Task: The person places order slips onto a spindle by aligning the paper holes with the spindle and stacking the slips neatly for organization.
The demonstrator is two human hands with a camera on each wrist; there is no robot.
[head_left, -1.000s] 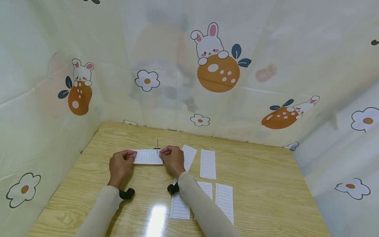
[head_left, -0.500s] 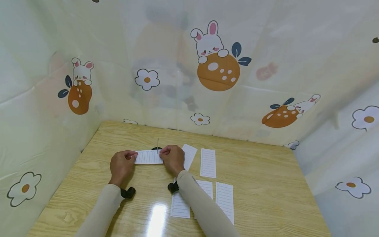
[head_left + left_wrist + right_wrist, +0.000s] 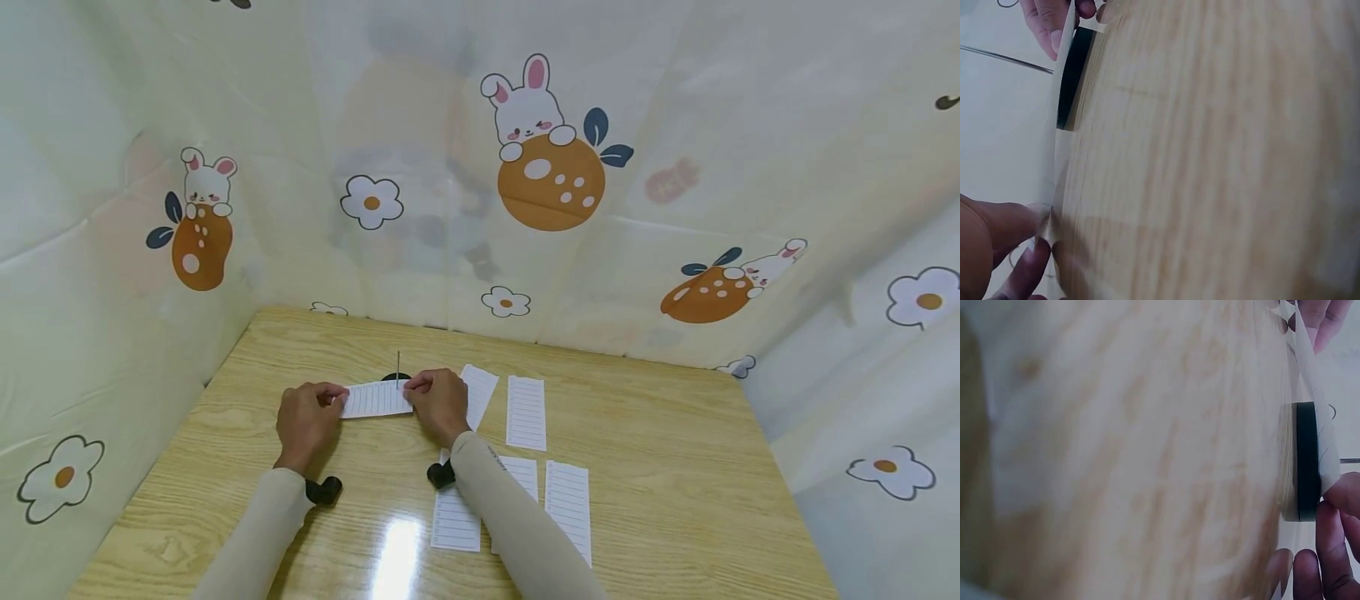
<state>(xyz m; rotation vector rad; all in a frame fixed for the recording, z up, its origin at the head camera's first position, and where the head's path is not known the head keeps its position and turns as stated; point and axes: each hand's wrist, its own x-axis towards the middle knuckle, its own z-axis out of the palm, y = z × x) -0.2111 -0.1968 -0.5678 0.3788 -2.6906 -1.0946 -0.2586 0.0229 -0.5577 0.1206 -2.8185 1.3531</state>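
A lined white paper slip (image 3: 375,399) is stretched sideways between both hands. My left hand (image 3: 309,419) pinches its left end between thumb and fingers. At the other end, my right hand (image 3: 438,402) pinches the slip close beside an upright metal spike (image 3: 398,367). The spike rises above the slip near its right end. Its round black base (image 3: 1307,462) sits on the table below, partly hidden by the paper. In the left wrist view the slip runs close over the base (image 3: 1075,81), with the thin spike (image 3: 1010,59) sticking out beyond it.
Right of the hands lie more lined slips, one tilted (image 3: 480,396) and one straight (image 3: 527,414). Nearer the front lie several others, such as a slip (image 3: 567,504) partly under the right sleeve (image 3: 517,525). A printed curtain (image 3: 450,250) borders the wooden table (image 3: 675,467).
The slip's left end has dipped slightly, so it now slants a little. Both hands keep their pinch and have barely moved.
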